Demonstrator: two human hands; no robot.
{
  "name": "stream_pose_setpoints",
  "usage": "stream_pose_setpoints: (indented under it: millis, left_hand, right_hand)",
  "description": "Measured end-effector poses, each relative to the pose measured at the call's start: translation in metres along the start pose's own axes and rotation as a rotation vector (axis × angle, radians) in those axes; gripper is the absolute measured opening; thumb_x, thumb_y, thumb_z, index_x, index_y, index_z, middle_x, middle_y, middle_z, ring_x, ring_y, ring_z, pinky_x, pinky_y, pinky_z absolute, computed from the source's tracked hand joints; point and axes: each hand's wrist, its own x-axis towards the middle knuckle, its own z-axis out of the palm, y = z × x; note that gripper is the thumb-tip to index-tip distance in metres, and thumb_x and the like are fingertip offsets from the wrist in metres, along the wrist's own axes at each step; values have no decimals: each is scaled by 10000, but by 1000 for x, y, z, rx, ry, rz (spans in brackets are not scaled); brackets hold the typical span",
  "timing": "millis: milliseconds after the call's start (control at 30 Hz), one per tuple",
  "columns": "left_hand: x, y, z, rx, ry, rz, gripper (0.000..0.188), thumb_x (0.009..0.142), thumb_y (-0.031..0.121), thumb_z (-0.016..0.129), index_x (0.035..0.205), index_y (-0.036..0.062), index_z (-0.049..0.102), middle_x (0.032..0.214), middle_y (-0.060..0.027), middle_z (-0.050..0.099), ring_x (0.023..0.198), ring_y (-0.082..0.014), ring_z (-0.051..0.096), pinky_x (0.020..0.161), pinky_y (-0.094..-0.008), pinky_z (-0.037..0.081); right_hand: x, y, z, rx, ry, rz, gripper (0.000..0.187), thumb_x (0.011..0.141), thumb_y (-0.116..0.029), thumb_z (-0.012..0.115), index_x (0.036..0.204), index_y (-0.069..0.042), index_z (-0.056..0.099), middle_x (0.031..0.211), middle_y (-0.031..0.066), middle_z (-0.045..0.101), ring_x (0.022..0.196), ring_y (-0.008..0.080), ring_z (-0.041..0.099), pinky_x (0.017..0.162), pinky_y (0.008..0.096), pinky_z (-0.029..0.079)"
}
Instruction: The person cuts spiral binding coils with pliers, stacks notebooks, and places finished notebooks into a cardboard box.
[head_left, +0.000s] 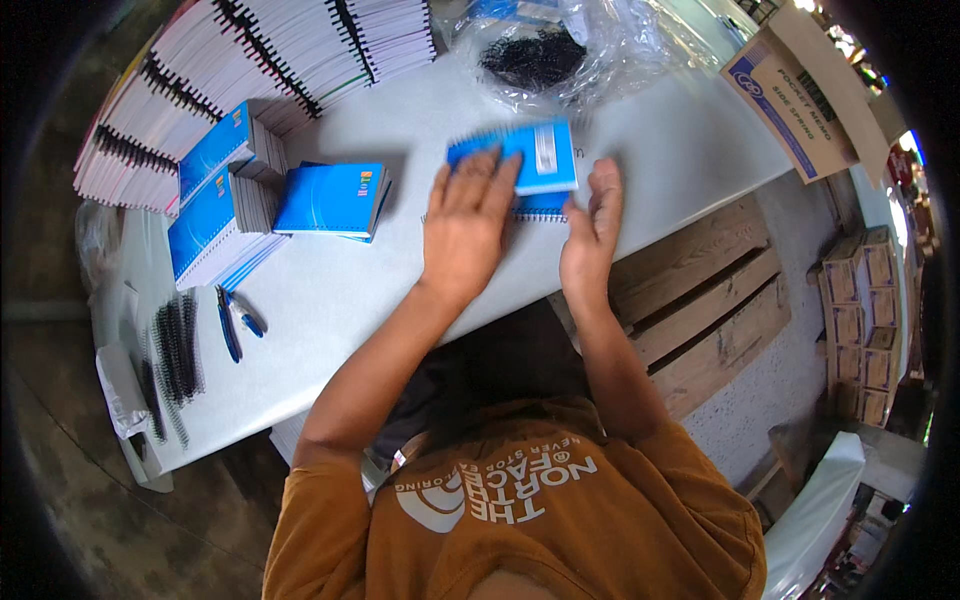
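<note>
- Two blue notebooks, an upper notebook [551, 168] and a lower notebook [541, 214], are seen together on the white table [350, 330], between the hands and near the edge closest to the person.
- The upper notebook is faced with a bright blue cover, marked by a white label bearing a barcode near its right end; its far edge is blurred, and a spiral binding is suggested along it.
- The upper notebook is set slightly askew over the lower one, of which only a darker blue strip and a row of dark coil loops are shown, along the near side.
- The left hand [465, 220] is laid palm down, its fingers spread over the left part of the upper notebook's cover; whether anything is gripped beneath cannot be told.
- The right hand [592, 225] is held half cupped beside the notebooks' right ends, thumb and fingers parted, with nothing clasped between them; the thumb is placed close to the lower notebook's corner.
- To the left, a short stack of blue notebooks [330, 198] is fanned slightly out of line, its covers marked with small coloured lettering.
- Beyond it, rows of bound books [275, 50] are packed together, pale page edges and black coils turned outward.
</note>
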Motion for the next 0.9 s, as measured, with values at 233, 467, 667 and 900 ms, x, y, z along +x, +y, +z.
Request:
stream_pose_setpoints:
  millis: [233,467,667,900]
  left_hand:
    - [-24,-11,-4,-196,-92,-335,476,711,206,747,1111,53,538,1149,-201,531,991,-348,561,829,-429,460]
    - [-19,-22,-47,23,-48,-231,515,702,170,731,1170,93,529,1238,-138,516,1107,-330,520,950,-451,380]
    - [-72,-73,-89,305,-185,-280,454,764,118,676,1202,82,558,1223,-141,551,1142,-272,526,980,-394,399]
    - [-64,-48,-138,63,219,-289,365,730,-36,660,1085,40,620,992,-132,659,837,-269,654,703,-326,516]
  right_hand:
    - [-1,10,-34,-471,-414,-106,570,756,17,621,1293,-7,430,1211,237,518,1111,387,498,935,413,397]
    - [-1,1,-33,-430,-326,-206,544,747,-10,651,1262,2,474,1223,193,534,1134,360,501,951,402,396]
    - [-36,-34,-8,-166,-511,-406,582,720,-16,638,1277,-21,472,1293,145,498,1251,347,396,1015,428,319]
    - [-72,-49,58,-190,-838,-753,736,700,-154,699,1356,-97,372,1470,139,246,1364,370,181,1062,492,235]
